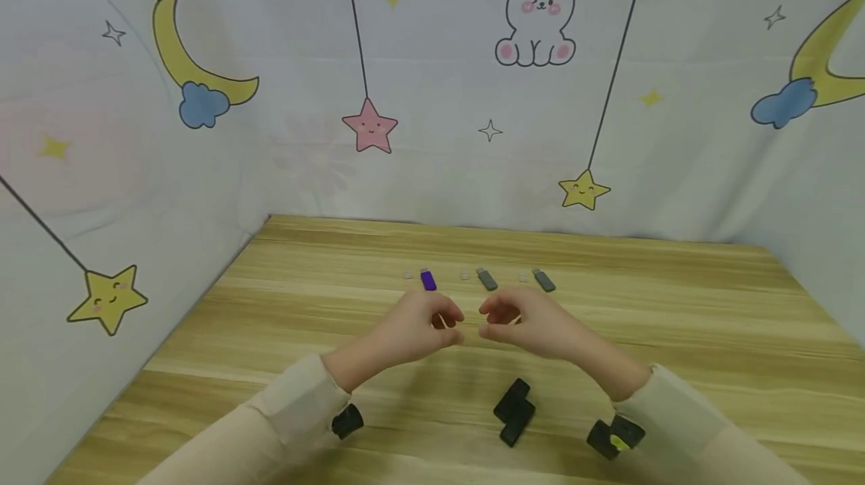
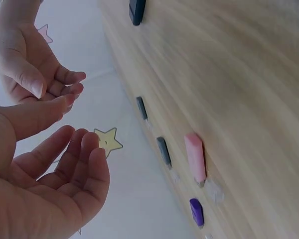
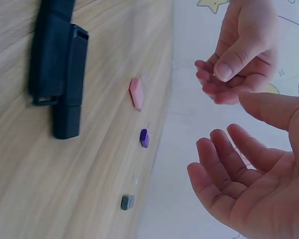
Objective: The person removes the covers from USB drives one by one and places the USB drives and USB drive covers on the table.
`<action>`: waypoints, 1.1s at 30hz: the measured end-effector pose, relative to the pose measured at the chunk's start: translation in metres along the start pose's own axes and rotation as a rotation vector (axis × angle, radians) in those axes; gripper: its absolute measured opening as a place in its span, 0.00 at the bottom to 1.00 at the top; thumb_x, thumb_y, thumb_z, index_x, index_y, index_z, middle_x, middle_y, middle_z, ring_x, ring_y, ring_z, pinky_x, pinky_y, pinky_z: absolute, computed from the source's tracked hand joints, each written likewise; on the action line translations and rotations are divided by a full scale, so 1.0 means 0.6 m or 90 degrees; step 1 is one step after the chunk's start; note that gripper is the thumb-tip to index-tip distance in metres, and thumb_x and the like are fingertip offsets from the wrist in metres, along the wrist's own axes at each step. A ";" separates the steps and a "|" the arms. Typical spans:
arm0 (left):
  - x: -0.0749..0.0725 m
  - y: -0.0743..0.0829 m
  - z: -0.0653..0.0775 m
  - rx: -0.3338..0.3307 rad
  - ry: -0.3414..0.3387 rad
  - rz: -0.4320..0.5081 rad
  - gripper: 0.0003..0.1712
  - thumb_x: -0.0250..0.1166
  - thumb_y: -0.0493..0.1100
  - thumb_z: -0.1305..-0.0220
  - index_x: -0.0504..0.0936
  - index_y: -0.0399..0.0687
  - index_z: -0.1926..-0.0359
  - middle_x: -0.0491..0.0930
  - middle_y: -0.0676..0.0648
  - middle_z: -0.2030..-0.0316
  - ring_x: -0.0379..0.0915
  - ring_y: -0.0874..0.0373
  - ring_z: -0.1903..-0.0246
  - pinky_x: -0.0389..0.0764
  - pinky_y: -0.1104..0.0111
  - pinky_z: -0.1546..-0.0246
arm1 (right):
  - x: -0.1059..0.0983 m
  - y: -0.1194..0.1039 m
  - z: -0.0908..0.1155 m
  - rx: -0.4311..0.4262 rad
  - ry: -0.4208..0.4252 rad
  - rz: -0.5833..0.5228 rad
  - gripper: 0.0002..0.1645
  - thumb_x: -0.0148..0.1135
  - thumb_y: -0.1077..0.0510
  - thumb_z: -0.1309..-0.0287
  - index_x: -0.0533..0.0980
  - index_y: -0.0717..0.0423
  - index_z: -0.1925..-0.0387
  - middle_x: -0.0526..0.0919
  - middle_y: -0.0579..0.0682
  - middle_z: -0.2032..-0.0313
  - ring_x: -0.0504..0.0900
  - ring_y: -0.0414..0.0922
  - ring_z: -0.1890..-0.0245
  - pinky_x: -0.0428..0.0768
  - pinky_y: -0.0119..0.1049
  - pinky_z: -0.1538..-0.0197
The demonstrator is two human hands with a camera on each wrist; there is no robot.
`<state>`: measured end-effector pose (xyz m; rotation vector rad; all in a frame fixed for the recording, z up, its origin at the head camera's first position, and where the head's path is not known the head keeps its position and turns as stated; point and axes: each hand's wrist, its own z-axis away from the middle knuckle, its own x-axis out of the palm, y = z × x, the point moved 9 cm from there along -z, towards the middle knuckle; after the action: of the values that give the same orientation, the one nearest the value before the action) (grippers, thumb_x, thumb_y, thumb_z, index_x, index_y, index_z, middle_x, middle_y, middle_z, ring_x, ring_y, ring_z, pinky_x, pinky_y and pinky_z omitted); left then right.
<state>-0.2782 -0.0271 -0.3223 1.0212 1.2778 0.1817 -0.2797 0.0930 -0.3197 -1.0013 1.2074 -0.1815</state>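
Left hand point(image 1: 420, 325) and right hand point(image 1: 532, 323) hung unladen over the wooden table point(image 1: 304, 245)

At the left of the head view, a clear cap point(image 1: 408, 275) lay just beside a purple USB stick point(image 1: 429, 280). The left hand hovered on the person's side of these, thumb and fingers bent and apart, nothing seen between them. A pink USB stick point(image 2: 195, 157) was out of sight from the head; the left wrist view showed it flat on the table near the purple one, a clear piece point(image 2: 215, 191) at its plug end. Next came a second clear cap point(image 1: 465, 275) beside a grey stick point(image 1: 487, 279). Closer to the person, two black objects point(image 1: 519, 423) lay touching, offset lengthwise; what they were could not be told. The right hand faced the left across a gap, its thumb apart from its curved fingers, holding nothing visible. Beyond it, a third clear cap point(image 1: 523, 277) lay beside another grey stick point(image 1: 544, 280), rightmost in the row.

The step in hand looked like a waiting one, with no stick held. The next move probably called for lowering one hand to a chosen stick and pinching its body without brushing the small caps.
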 end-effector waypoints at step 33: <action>0.153 0.031 0.034 0.007 -0.168 0.060 0.07 0.72 0.34 0.48 0.85 0.38 0.67 0.76 0.57 0.78 0.68 0.71 0.78 0.74 0.78 0.75 | 0.057 0.061 0.100 -0.071 -0.106 -0.096 0.12 0.70 0.57 0.46 0.80 0.55 0.59 0.83 0.45 0.61 0.81 0.38 0.59 0.80 0.32 0.58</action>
<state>-0.2223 0.0301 -0.3748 1.0783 0.9929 0.1073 -0.2295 0.1264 -0.3695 -1.1829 0.9989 -0.1461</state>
